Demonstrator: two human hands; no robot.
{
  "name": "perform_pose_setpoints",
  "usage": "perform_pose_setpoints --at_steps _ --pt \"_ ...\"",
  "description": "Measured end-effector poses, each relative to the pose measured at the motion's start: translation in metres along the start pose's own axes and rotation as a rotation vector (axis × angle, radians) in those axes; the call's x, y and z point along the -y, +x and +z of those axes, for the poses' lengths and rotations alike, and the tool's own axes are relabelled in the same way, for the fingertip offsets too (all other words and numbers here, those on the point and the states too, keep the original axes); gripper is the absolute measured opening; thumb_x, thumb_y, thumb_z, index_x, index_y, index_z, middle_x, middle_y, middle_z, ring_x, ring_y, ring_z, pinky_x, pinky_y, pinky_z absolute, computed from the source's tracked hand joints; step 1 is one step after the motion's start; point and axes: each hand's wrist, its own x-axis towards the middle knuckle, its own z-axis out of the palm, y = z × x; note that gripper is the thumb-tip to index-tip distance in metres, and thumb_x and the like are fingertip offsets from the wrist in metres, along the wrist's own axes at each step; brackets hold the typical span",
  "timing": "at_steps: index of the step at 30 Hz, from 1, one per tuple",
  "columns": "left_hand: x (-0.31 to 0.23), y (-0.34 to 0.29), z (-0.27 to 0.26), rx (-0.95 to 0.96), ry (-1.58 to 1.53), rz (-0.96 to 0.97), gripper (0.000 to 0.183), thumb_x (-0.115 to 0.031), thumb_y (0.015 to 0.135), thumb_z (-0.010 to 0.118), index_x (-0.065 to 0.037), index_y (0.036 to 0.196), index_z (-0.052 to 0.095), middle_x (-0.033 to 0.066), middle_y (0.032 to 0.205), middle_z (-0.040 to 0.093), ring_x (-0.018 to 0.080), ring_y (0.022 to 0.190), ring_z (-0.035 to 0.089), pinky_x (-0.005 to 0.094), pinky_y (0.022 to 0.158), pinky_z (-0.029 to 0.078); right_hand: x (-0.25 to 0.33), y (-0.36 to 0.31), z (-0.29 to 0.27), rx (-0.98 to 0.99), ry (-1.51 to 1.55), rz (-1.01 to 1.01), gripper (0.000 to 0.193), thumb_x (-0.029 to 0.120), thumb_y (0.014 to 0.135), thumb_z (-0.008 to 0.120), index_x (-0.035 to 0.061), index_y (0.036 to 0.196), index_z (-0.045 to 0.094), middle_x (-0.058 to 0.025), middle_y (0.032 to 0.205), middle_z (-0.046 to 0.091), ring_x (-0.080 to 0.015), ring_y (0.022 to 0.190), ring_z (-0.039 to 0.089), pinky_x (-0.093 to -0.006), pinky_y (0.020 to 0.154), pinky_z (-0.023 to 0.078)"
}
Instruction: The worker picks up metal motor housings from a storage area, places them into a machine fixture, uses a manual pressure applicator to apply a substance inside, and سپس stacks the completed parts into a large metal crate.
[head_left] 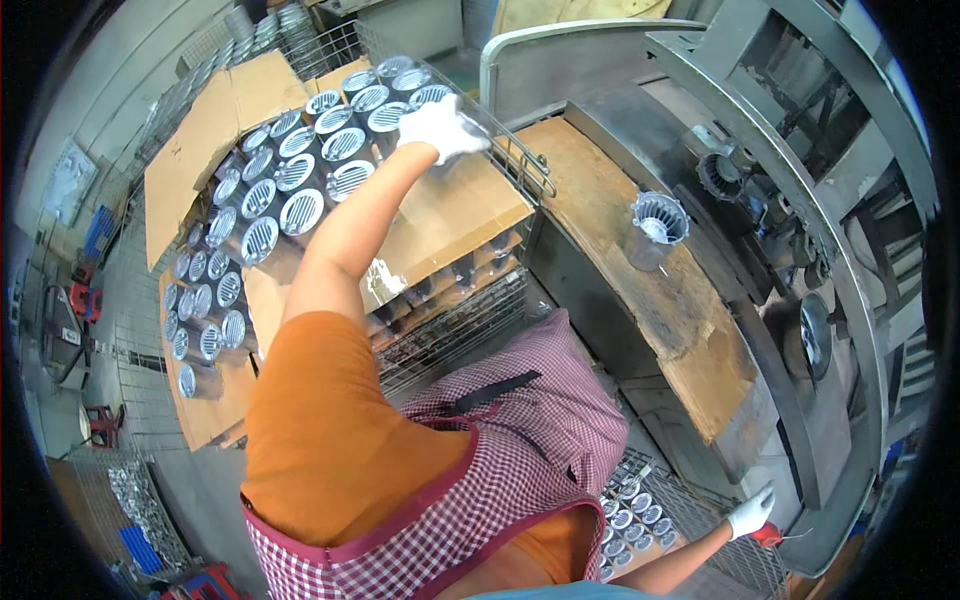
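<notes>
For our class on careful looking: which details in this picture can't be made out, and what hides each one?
All in the head view:
Left hand: its exact grip, hidden by the hand's own back.
Red handle: partly covered by the right hand.
Lower metal cylinders: mostly hidden by the cardboard sheet above.
Wire basket, lower right: partly behind the apron and right forearm.
Far-left wall sheet: too small to read.

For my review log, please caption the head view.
Gloved left hand at slotted metal cups on cardboard; gloved right hand at red-handled tool.
</notes>
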Motion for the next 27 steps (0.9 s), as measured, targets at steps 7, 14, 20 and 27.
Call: perform_pose_setpoints --at_steps 7,14,20,27 --pt "0.022 -0.019 0.038 -0.14 0.215 0.128 0.058 -0.064 0.079 0.051 -0.013 0.1 0.069 0.0131 0.092 0.068 0.03 0.086 0.065 0.0364 0.07 0.048 -0.002 0.001 0.004 0.03 -0.022 -0.037 0.047 0.04 0.094 0.05 0.0017 0.119 0.061 -0.017 0.118 0.062 -0.0287 0.105 0.06 -0.0347 0.092 0.044" --pt "-0.003 -0.013 0.002 -0.234 -0.03 0.056 0.056 -0.061 0.082 0.048 -0.011 0.077 0.071 0.0135 0.08 0.067 0.0295 0.079 0.065 0.0408 0.069 0.049 0.015 -0.011 -0.004 -0.024 0.041 -0.001 0.047 0.04 0.092 0.054 -0.0007 0.114 0.062 -0.0178 0.111 0.065 -0.0301 0.097 0.062 -0.0371 0.087 0.045" --pt "-0.068 0.036 -0.058 -0.375 -0.26 0.139 0.059 -0.062 0.082 0.047 -0.009 0.083 0.071 0.0159 0.086 0.068 0.0323 0.083 0.065 0.0407 0.074 0.05 0.012 -0.011 0.003 -0.097 0.014 -0.002 0.046 0.04 0.093 0.053 0.0003 0.113 0.063 -0.0181 0.108 0.066 -0.0291 0.093 0.063 -0.0368 0.085 0.045" --pt "-0.125 0.087 0.019 -0.232 -0.151 0.182 0.045 -0.053 0.084 0.05 -0.017 0.102 0.069 0.0142 0.097 0.068 0.0326 0.089 0.065 0.0425 0.078 0.051 0.022 -0.014 -0.001 -0.07 0.035 0.012 0.049 0.042 0.092 0.053 -0.0012 0.114 0.062 -0.0192 0.108 0.066 -0.0297 0.093 0.062 -0.0368 0.085 0.045"
